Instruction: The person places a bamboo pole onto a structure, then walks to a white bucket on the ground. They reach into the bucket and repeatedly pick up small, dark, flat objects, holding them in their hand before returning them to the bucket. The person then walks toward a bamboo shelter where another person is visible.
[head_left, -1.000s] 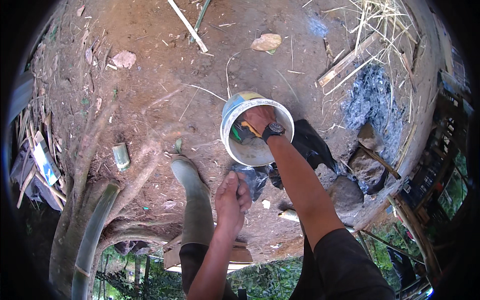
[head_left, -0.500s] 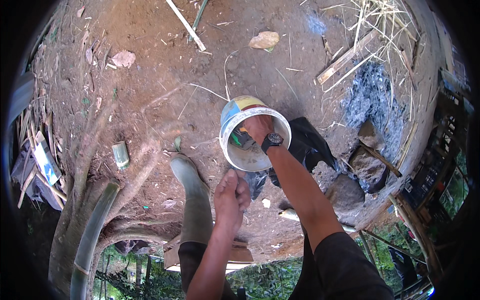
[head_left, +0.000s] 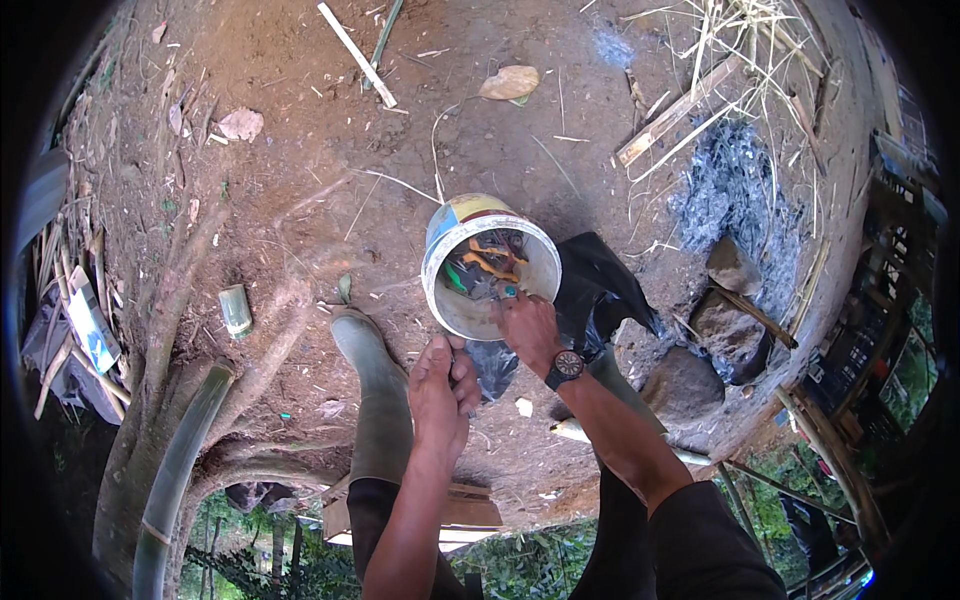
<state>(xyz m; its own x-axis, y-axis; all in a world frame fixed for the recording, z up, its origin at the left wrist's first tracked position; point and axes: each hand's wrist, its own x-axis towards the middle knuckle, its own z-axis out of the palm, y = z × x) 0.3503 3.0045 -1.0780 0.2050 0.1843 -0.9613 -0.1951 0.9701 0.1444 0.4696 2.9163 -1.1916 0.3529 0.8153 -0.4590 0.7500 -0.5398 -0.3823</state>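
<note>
here the right hand (head_left: pixel 527 325) rests its fingers on the near rim of a white bucket (head_left: pixel 462 305) that stands on bare brown earth (head_left: pixel 330 150), fingers curled over the edge; whether they truly clamp the rim i cannot tell. inside the bucket lie tools with orange and green handles (head_left: pixel 485 262), tangled together. a dark wristwatch (head_left: pixel 565 368) sits on that wrist. the left hand (head_left: pixel 440 390) hovers just beside the bucket's lower edge, fingers bunched loosely and closed, nothing clearly held. under it a green rubber boot (head_left: pixel 375 385) points toward the bucket. a black plastic bag (head_left: pixel 600 290) lies touching the bucket's right side. farther right sit grey stones (head_left: pixel 715 320) beside a patch of grey ash (head_left: pixel 735 185)
</note>
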